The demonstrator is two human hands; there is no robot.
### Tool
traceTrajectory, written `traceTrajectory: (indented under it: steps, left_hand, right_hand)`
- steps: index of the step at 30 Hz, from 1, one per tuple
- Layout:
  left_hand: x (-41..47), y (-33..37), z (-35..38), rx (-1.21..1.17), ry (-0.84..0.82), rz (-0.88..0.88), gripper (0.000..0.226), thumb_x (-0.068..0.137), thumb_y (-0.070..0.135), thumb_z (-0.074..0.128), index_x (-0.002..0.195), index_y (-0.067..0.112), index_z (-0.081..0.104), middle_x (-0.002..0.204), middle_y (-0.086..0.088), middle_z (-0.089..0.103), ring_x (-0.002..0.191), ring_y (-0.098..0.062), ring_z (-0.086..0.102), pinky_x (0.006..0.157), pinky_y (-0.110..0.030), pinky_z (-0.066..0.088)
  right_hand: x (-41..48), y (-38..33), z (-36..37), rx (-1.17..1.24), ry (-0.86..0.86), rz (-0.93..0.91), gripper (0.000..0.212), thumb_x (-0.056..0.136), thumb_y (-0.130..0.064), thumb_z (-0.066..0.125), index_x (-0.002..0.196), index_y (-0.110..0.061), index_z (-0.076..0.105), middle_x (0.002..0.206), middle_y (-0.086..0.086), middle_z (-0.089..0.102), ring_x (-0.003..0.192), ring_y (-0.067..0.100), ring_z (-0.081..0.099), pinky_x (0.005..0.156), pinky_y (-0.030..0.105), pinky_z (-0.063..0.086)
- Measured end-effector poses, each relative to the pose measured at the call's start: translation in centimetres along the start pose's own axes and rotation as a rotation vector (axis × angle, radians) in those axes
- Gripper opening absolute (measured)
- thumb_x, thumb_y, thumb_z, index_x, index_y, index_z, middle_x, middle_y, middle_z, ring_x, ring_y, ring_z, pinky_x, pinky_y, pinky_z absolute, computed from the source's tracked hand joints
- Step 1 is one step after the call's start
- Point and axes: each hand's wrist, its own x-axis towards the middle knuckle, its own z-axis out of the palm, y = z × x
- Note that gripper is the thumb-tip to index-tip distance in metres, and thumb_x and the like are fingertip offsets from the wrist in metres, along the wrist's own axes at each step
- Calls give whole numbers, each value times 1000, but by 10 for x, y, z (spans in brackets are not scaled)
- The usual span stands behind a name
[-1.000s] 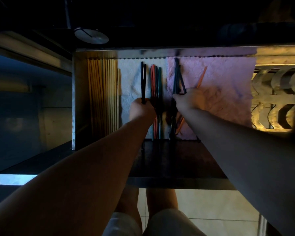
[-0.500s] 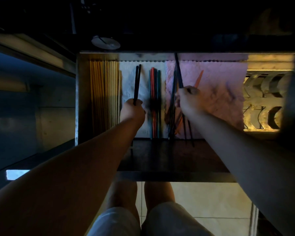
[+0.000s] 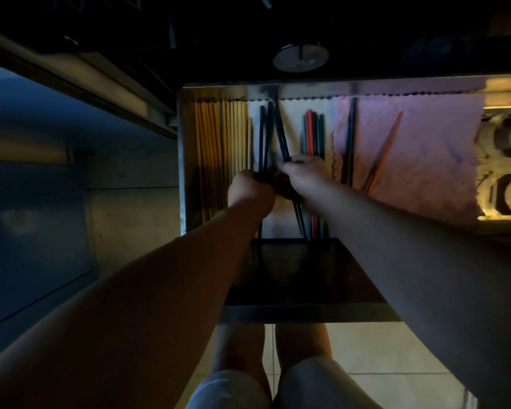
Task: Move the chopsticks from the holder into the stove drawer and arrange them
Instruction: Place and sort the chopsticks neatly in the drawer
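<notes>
The open stove drawer [image 3: 181,160] is lined with a white cloth [image 3: 291,128] and a pink cloth [image 3: 425,149]. My left hand [image 3: 248,191] grips a pair of black chopsticks [image 3: 263,134] over the white cloth. My right hand [image 3: 303,175], touching the left, grips another pair of black chopsticks [image 3: 281,134] tilted across them. Wooden chopsticks [image 3: 219,149] lie in a row at the drawer's left. Red and teal chopsticks [image 3: 311,134] lie in the middle. A black pair [image 3: 350,143] and an orange chopstick [image 3: 385,149] lie on the pink cloth.
A round metal disc [image 3: 300,59] sits beyond the drawer's back edge. A perforated metal panel [image 3: 503,160] glows at the right. The drawer's dark front panel [image 3: 307,276] lies under my forearms, with my knees and tiled floor [image 3: 366,349] below.
My right hand lifted black chopsticks off the pink cloth and carried them left to meet my left hand. My left hand moved its black pair left, close to the wooden row.
</notes>
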Motion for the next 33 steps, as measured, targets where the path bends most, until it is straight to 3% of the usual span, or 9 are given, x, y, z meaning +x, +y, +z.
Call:
traceTrajectory:
  steps: [3,7,12,16,19,22,26,29,33]
  left_hand:
    - [-1,-1,-6,41,24,46,29,86,8,66,115,12,65,101,-9,70,92,-26,70,77,-39,60]
    - [-1,-6,-13,6,-9,44,39,87,3,65,124,12,58,111,-11,67,101,-27,67,85,-44,59]
    - [-3,-5,-21,61,7,110,37,93,10,62,130,11,56,123,-9,63,113,-23,60,83,-26,46]
    - [-9,-1,-27,112,1,123,37,93,12,62,129,9,53,124,-11,61,113,-25,59,81,-29,47]
    - [-11,0,-32,184,1,109,42,91,7,60,132,9,48,126,-13,58,112,-28,59,87,-36,53]
    - [-14,1,-36,401,-24,201,62,88,6,62,144,13,37,145,-14,42,130,-33,45,103,-44,46]
    - [-14,-6,-42,806,-36,502,81,89,14,63,155,26,17,164,-2,8,148,-32,11,115,-48,25]
    - [-6,-14,-43,988,-128,543,92,92,13,59,156,32,-4,163,8,-21,150,-24,-14,119,-49,14]
    - [-2,-21,-45,1071,-152,547,97,92,12,59,155,30,-13,159,8,-30,149,-22,-20,119,-50,13]
  right_hand:
    - [-2,2,9,19,58,-3,25,90,-15,64,114,-10,65,100,6,65,66,11,55,52,20,42]
    - [-5,2,18,25,117,24,33,90,-21,66,121,-14,63,102,1,61,75,11,55,63,22,47]
    - [-6,0,23,-102,99,8,36,89,-15,63,125,-13,61,115,6,64,92,19,61,73,28,51]
    - [-8,-4,24,-270,119,-52,19,90,-14,59,107,-9,66,98,4,65,86,20,63,79,32,56]
    - [-11,-8,21,-368,173,-94,19,87,-19,58,94,-8,72,92,10,72,80,25,69,75,36,60]
    - [-15,-10,16,-435,194,-141,22,89,-19,54,97,-9,72,93,7,68,81,21,63,70,25,50]
    - [-19,-12,19,-390,147,-188,25,91,-17,51,107,-15,71,105,6,69,95,22,64,75,23,46]
    - [-18,-15,24,-338,102,-174,25,92,-18,53,110,-16,70,109,5,69,99,23,65,86,30,53]
    - [-17,-14,26,-349,145,-202,26,93,-17,50,110,-17,70,114,6,69,102,23,65,89,32,53]
